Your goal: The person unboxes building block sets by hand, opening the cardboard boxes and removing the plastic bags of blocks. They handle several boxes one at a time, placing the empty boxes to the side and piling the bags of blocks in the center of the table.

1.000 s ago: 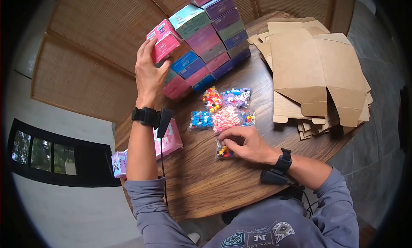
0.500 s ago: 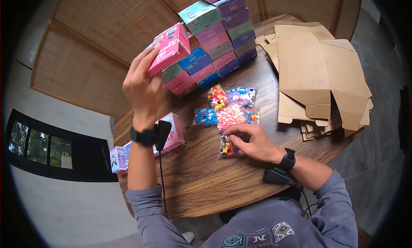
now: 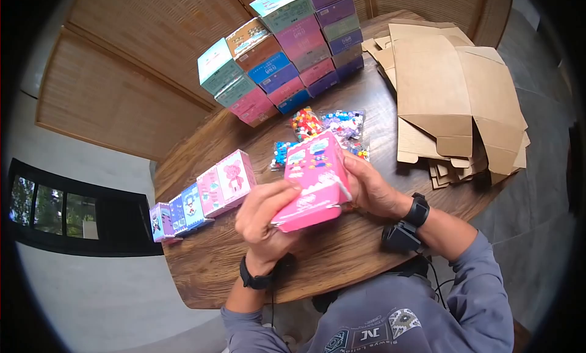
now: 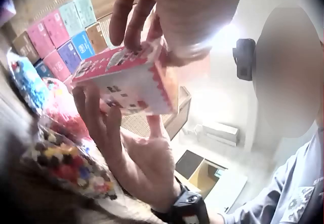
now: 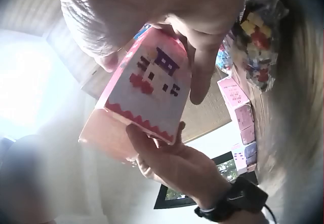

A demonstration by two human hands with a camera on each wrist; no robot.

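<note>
Both hands hold a pink cardboard box over the near middle of the table. My left hand grips its near left end, fingers over the printed top. At the right side, my right hand has its thumb along the edge and its other fingers underneath. A white side panel with pixel-style pictures shows in the right wrist view, a pale pink panel beside it. Partly hidden behind the box lie clear bags of small bricks: red and yellow, purple and white, blue.
A tall stack of coloured boxes stands at the back. Several pink, blue and purple boxes line the table's left side. Flattened brown cardboard is piled at the right. A woven screen stands behind the table.
My left hand has brought the pink box from the stack down toward me. My right hand has left the small brick bag and now holds the box too.
</note>
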